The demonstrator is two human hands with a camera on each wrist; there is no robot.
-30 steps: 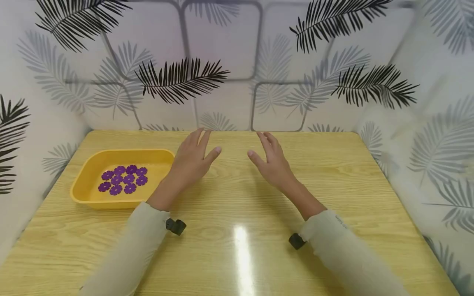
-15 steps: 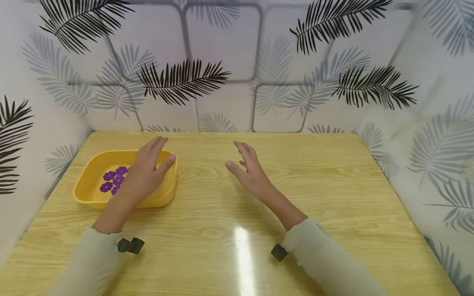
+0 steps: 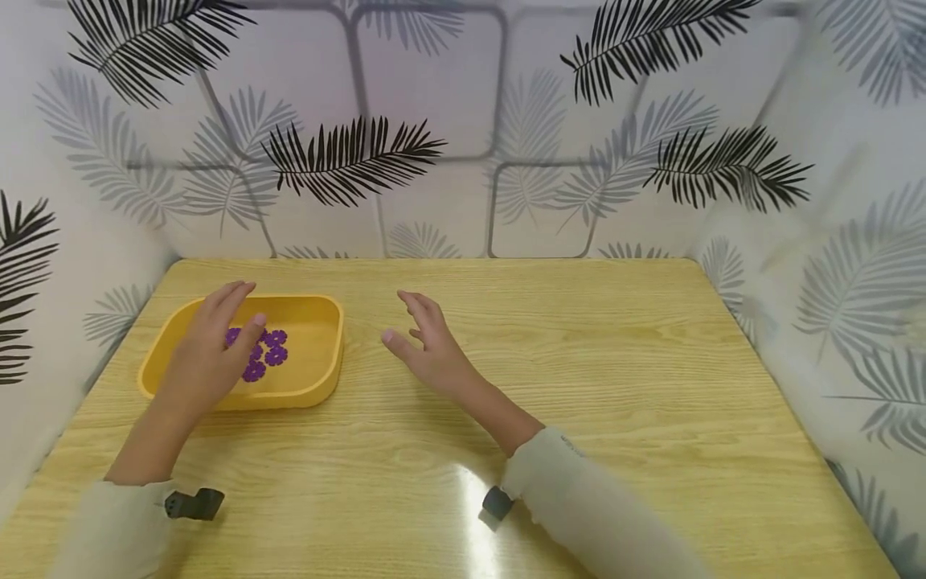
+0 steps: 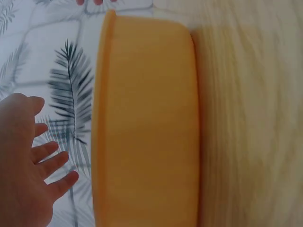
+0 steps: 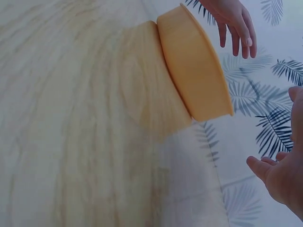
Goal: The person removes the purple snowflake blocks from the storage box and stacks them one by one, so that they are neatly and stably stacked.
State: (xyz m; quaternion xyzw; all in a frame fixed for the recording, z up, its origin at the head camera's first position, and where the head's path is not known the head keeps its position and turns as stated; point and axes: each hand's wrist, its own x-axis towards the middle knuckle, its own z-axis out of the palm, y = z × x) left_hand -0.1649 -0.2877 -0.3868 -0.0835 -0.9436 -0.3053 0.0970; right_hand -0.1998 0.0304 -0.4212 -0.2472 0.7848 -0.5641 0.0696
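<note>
A yellow plastic tub [image 3: 307, 394] stands at the left of the table, with several purple flower-shaped pieces [image 3: 276, 355] lying on its floor. My left hand [image 3: 210, 350] hovers over the tub's left part, hiding some of the pieces; its fingers are extended and hold nothing. My right hand [image 3: 437, 350] is in the air to the right of the tub, apart from it, fingers loosely spread and nothing held. In the left wrist view the tub's side wall [image 4: 149, 123] fills the middle. From the right wrist, the tub [image 5: 194, 66] shows with the left hand [image 5: 234, 21] above it.
The wooden table [image 3: 615, 378] extends to the right of both hands. A white wall covering [image 3: 434, 88] with leaf patterns stands behind the table and along its sides. Black wrist cameras [image 3: 194, 504] sit at the sleeve cuffs.
Both hands have moved left. The left hand went from the tub's right edge to over its left part, and the right hand came closer to the tub. The tub stays in place.
</note>
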